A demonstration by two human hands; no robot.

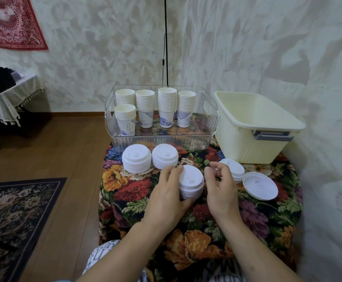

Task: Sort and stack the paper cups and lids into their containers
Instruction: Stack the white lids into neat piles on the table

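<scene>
Near the table's middle, her left hand (167, 197) gripped a lid stack (191, 183), fingers curled round it. The right hand (220, 183) hovered just right, loosely curled, empty. Cups (156, 107) stood in the far clear bin (208, 127).

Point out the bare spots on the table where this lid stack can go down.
Free: the floral cloth left of the left hand, below the two lid stacks; also the near cloth in front of both wrists. The cream bin looks empty. Crowded: right of the right hand, where a short lid stack and a loose lid lie.
</scene>
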